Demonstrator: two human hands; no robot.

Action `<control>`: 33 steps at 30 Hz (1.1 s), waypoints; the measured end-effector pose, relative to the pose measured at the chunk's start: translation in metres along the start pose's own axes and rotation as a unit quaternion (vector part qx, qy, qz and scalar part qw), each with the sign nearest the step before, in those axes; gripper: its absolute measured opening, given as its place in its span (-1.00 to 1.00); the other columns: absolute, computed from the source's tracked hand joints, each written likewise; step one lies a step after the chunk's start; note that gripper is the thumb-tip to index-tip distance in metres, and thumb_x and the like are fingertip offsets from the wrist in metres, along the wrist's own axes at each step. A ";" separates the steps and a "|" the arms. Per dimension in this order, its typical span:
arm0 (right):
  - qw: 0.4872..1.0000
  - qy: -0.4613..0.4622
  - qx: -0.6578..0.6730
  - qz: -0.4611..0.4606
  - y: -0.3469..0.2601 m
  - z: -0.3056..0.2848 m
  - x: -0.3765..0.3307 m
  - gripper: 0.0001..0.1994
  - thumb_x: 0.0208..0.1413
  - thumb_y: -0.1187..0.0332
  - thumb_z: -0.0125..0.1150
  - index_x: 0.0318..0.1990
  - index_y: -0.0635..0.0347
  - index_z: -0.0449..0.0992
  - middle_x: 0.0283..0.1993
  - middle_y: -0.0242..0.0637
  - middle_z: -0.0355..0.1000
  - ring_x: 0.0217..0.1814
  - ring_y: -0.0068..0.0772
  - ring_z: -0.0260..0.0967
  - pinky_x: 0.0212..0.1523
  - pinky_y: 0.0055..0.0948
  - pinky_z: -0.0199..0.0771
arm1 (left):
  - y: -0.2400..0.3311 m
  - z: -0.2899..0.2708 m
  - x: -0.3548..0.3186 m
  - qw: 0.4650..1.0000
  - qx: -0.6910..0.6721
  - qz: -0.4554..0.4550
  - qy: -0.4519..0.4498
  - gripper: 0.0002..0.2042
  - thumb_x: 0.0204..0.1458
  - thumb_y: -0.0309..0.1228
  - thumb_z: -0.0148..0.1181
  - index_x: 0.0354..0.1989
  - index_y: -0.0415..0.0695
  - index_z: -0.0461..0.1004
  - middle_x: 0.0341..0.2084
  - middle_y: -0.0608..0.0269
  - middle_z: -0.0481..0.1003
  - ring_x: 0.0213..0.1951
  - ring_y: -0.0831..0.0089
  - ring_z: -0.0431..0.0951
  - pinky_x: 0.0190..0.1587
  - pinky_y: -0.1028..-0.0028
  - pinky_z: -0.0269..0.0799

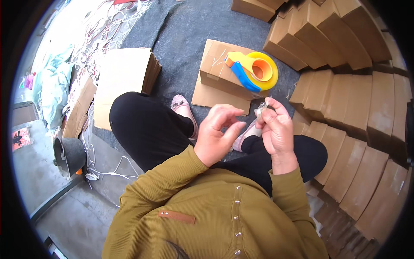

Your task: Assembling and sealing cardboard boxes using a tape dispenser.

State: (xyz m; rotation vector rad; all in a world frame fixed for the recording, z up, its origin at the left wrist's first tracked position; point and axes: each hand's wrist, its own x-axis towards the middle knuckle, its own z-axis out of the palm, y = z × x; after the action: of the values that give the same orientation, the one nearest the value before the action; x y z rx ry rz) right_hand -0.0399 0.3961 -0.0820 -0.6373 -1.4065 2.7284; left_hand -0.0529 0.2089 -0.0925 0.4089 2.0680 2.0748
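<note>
Nearest the camera, the person sits cross-legged on a grey felt mat (185,34) in a mustard top and black trousers, both hands raised over the lap. The right hand (276,129) pinches a small pale, shiny scrap (261,108) between thumb and fingertips (it looks like a bit of clear tape or film, though it is too small to be sure). The left hand (217,134) is half curled and grasps nothing; its fingertips sit just beside the scrap, apart from it by a sliver. As a judgement, the step in hand is picking or peeling at this scrap, and the next move calls for a fine two-handed pinch, one hand steadying while the other catches a free edge, without letting the piece fold on itself. Just beyond the hands, past a pink shoe (183,105), a small brown carton (217,69) lies on a flattened sheet of cardboard near the middle of the mat, with a yellow and blue tape dispenser (254,69) resting on its top. Toward the mat's left edge lies a stack of flat cardboard (125,77); along its right edge and far corner stand rows of closed brown boxes (345,99). Off the mat to the far left lie white strings and a dark hat (69,155).
</note>
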 end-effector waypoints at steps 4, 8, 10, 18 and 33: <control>0.995 -0.056 0.023 0.085 -0.005 0.006 -0.016 -0.90 0.21 0.48 0.28 -0.20 0.29 0.49 -0.41 -0.30 0.47 -0.44 -0.51 0.42 -0.46 -0.52 0.45 | 0.010 0.005 0.000 0.995 0.033 0.077 -0.056 -0.42 0.02 -0.60 0.38 0.27 -0.16 0.38 0.07 0.11 0.36 -0.16 0.48 0.49 -0.10 0.50 0.53; 0.989 -0.030 -0.138 0.050 0.014 0.016 -0.040 -0.82 0.34 0.38 0.16 -0.09 0.33 0.59 -0.37 -0.45 0.45 -0.42 -0.74 0.29 -0.43 -0.66 0.33 | 0.014 -0.001 -0.002 0.995 0.039 0.056 -0.075 -0.63 0.01 -0.58 0.39 0.04 -0.24 0.53 -0.11 0.13 0.51 -0.17 0.47 0.58 -0.14 0.50 0.55; 0.957 -0.022 -0.278 -0.078 0.020 0.013 -0.047 -0.80 0.37 0.37 0.11 -0.08 0.33 0.58 -0.29 -0.47 0.46 -0.42 -0.78 0.27 -0.43 -0.67 0.31 | 0.014 0.003 -0.005 0.998 0.009 0.046 -0.049 -0.67 0.01 -0.59 0.39 -0.02 -0.27 0.54 -0.11 0.08 0.53 -0.12 0.43 0.60 -0.09 0.48 0.56; 0.819 -0.100 -0.462 -0.325 0.006 0.026 -0.049 -0.79 0.10 0.66 0.28 -0.10 0.32 0.57 -0.22 -0.22 0.54 -0.29 -0.35 0.49 -0.20 -0.46 0.50 | 0.013 -0.004 -0.007 0.912 -0.349 -0.209 -0.047 -0.82 0.13 -0.63 0.27 -0.10 -0.19 0.53 -0.15 0.26 0.58 -0.08 0.49 0.58 -0.02 0.49 0.55; 0.794 -0.106 -0.481 -0.357 0.004 0.025 -0.078 -0.82 0.14 0.49 0.37 -0.12 0.31 0.59 -0.23 -0.21 0.47 -0.27 -0.37 0.47 -0.25 -0.47 0.50 | 0.019 -0.006 -0.034 0.858 -0.421 -0.278 -0.096 -0.91 0.14 -0.60 0.28 -0.27 -0.16 0.49 -0.26 0.30 0.54 -0.22 0.59 0.52 -0.11 0.56 0.48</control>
State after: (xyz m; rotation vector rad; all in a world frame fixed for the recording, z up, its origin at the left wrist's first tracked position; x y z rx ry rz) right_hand 0.0237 0.3596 -0.0448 0.2558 -2.4117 1.4089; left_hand -0.0215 0.1925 -0.0752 -0.1187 0.8423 2.1632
